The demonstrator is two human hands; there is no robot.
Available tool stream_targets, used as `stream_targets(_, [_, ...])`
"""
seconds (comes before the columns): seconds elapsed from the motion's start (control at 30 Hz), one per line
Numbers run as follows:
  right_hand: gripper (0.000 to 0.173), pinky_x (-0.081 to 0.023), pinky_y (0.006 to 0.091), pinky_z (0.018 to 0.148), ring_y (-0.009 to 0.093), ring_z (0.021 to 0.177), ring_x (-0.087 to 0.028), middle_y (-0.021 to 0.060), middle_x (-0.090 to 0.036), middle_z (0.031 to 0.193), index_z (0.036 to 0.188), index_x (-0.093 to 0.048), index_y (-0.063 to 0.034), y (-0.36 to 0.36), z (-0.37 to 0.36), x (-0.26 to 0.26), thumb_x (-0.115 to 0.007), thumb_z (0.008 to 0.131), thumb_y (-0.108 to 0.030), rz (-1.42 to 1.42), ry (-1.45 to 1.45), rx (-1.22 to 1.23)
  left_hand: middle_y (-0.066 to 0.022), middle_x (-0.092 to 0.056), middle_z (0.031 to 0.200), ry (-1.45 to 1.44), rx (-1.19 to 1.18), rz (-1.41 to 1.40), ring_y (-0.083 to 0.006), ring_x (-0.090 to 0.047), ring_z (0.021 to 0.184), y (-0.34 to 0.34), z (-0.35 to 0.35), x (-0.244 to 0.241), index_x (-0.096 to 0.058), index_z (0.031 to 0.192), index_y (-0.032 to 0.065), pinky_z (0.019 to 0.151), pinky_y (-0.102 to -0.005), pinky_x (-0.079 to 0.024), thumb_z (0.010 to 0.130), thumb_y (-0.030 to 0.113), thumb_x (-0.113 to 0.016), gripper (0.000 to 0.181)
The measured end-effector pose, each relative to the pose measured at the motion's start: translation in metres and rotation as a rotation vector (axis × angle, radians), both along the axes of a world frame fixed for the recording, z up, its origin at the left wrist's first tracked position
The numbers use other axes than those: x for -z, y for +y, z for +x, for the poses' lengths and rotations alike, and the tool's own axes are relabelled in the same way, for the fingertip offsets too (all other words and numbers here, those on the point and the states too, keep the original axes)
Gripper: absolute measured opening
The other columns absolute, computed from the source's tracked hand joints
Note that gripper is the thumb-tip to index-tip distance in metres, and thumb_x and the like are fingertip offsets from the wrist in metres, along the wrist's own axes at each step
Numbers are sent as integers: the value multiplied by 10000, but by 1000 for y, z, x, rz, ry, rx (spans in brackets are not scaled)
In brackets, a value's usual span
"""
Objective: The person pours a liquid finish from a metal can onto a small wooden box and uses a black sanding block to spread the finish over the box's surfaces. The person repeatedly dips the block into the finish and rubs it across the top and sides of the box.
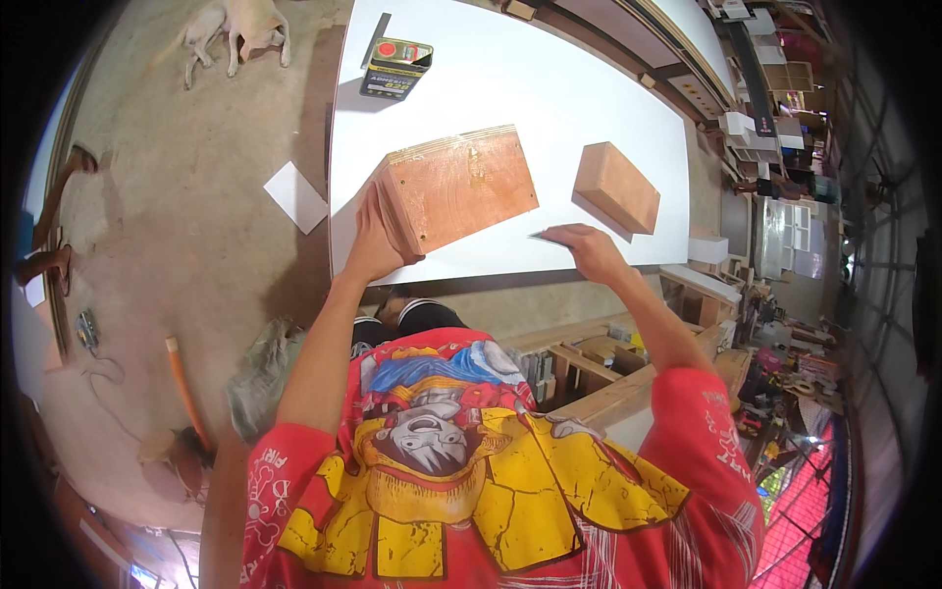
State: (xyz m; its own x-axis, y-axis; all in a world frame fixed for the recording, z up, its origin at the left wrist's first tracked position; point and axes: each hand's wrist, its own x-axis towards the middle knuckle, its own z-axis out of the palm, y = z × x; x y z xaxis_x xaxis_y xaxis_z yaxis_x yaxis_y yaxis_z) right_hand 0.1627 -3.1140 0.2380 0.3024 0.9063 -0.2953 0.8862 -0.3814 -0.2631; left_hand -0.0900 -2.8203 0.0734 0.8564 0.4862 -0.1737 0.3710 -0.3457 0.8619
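Observation:
My left hand (379,239) grips the left end of a plywood box (464,191), with the fingers behind its edge and the thumb near its lower corner. The box's visible face looks glossy in patches and has small dark holes near its corners. My right hand (592,250) holds a thin, flat blade-like tool (543,236), its tip pointing left and apart from the box. Most of that tool is hidden by the fingers. A smaller wooden block or box (620,188) lies to the right, beyond my right hand. All rest on a white panel (471,73).
A rectangular adhesive tin (396,70) stands at the panel's far left, beside a dark flat strip (376,40). A dog (235,33) lies on the floor. A white offcut (296,197) and an orange-handled tool (187,390) are left. Timber framing (589,368) stands at right.

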Motion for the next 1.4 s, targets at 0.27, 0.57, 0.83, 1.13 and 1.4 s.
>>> stream_targets(0.27, [460,-586,422,798,360,983,-677,139,-682,1201,1340,-597,-56,140,-47,25,-596,880,-42,306,-307,216,-263,-429,1486,175,-21,16,-442,-425,1378,29,-76,69,-123,1601,-38,1151,-494,-386,674,154,-920,1237])
stream_targets(0.57, [374,-566,524,762,438,844,-694,259,-702,937,1192,-672,-32,157,-114,21,-590,828,-61,140,130,315,-166,-617,1307,134,-328,-215,-220,-660,1055,75,-111,62,-262,1570,-14,848,-308,-531,903,-28,-626,760])
stream_targets(0.83, [242,-590,493,790,434,881,-727,303,-722,935,948,-722,68,169,43,35,-573,827,-79,-134,55,734,-175,-636,1262,-86,-269,-181,-228,-671,1028,169,-42,52,-191,1581,-23,840,-299,-514,947,-54,-461,689])
stream_targets(1.13, [290,-557,508,799,462,861,-712,343,-685,847,875,-685,116,245,-20,-41,-556,828,-140,71,59,1058,-189,-620,1315,143,69,-342,-249,-629,1116,292,-25,73,-320,1571,40,886,-334,-523,911,-43,-509,692])
stream_targets(1.4, [264,-548,568,862,523,934,-681,359,-692,965,1016,-690,86,244,-82,70,-557,852,-72,-155,-156,1186,-192,-546,1463,-111,754,-209,-407,-493,1342,248,28,36,-437,1535,110,1188,-451,-343,816,-14,-657,762])
